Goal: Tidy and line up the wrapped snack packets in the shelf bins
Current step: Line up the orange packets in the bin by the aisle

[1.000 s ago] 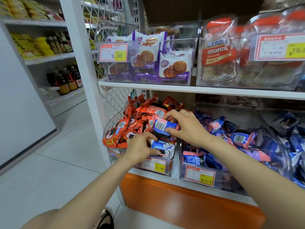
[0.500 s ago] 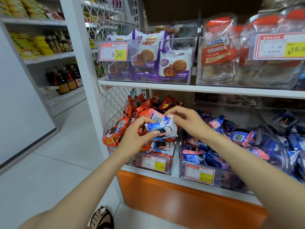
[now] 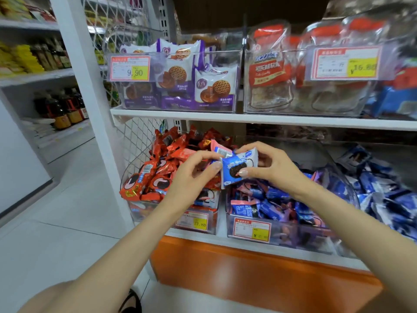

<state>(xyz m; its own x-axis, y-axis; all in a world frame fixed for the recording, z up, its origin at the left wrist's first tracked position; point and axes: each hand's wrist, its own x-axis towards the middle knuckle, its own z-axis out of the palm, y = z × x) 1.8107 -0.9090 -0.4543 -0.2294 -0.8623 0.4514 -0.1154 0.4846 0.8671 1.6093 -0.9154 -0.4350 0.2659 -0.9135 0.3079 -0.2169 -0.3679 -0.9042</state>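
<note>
Right hand (image 3: 269,164) pinches a blue packet (image 3: 238,168) above the bins; left hand (image 3: 194,175) fingertips touch its left edge, partly curled.

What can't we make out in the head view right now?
- Price on the tag of the blue-packet bin: blurred, too small.
- Second, pink packet: mostly hidden behind the blue packet and the left hand.
- Right hand palm side: turned away.
- Far-right bin: cut by the frame edge, motion-blurred.

Upper shelf (image 3: 259,119) caps bins; red packets (image 3: 162,168) heaped left; front open.
</note>
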